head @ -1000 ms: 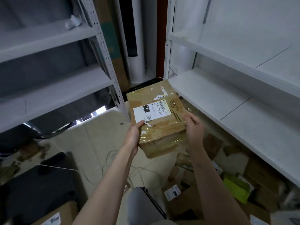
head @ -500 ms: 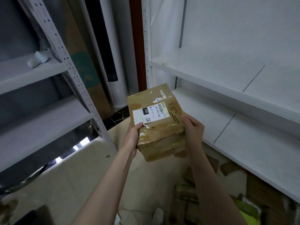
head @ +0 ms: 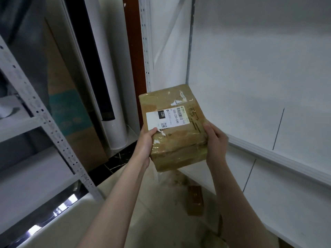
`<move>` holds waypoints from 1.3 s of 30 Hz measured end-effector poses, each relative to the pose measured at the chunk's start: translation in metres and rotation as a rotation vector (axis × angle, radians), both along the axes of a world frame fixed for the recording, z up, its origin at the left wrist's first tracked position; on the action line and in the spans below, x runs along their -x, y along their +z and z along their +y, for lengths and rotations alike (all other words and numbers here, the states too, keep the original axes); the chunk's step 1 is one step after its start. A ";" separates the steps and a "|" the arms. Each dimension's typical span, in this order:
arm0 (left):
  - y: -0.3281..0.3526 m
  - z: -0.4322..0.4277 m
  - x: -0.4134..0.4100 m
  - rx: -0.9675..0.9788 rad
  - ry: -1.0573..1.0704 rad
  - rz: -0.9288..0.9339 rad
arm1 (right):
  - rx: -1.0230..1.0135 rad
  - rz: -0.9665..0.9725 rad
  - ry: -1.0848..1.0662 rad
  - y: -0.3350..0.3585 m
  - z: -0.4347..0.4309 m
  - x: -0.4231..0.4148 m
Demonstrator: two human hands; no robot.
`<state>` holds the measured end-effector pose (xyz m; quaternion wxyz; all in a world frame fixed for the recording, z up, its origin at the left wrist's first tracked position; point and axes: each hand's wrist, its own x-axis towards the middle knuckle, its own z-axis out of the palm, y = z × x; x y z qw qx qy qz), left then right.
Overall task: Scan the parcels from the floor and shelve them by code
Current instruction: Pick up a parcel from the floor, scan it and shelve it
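Since a second ago the one parcel [head: 172,126] has been carried higher and closer to the right shelving unit [head: 268,151]. It is held in the air in front of that unit's left corner post, over the left end of the lower of two white boards. It is a brown cardboard box wrapped in clear tape, and its one white label [head: 165,118] faces up, reading 220-220-C40 beside a black tag marked 220.

Both hands grasp it. The left hand [head: 145,142] clasps the near left corner with its thumb on the label's corner and its fingers hidden beneath. The right hand [head: 214,140] is curled round the near right edge.

One small brown box [head: 195,199] lies on the pale floor [head: 152,217] below the parcel. One white tower appliance [head: 109,90] stands in the corner behind. One carton with teal print [head: 71,115] leans beside it. A second shelving unit [head: 44,126], grey with a perforated upright, stands at the left.
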<state>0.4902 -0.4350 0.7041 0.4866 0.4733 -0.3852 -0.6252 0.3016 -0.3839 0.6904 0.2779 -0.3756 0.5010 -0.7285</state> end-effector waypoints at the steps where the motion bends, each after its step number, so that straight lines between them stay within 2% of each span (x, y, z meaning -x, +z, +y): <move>1: 0.005 -0.011 0.004 0.007 -0.014 0.006 | 0.007 0.009 -0.013 0.005 -0.008 0.003; 8: 0.018 -0.096 0.044 -0.036 -0.133 0.040 | -0.019 0.026 -0.164 0.015 -0.069 0.026; 14: 0.013 -0.185 0.063 -0.075 -0.306 -0.077 | -0.066 -0.009 -0.241 0.021 -0.130 0.029; 24: 0.021 -0.304 0.092 0.099 -0.521 -0.209 | -0.184 -0.081 -0.455 -0.015 -0.235 0.043; 29: 0.006 -0.337 0.111 0.170 -0.423 -0.273 | -0.193 -0.056 -0.562 -0.026 -0.266 0.042; 33: 0.004 -0.365 0.128 0.331 -0.293 -0.469 | -0.225 0.000 -0.598 -0.023 -0.289 0.051; 39: 0.008 -0.398 0.148 0.460 -0.227 -0.620 | -0.310 0.022 -0.609 -0.014 -0.322 0.067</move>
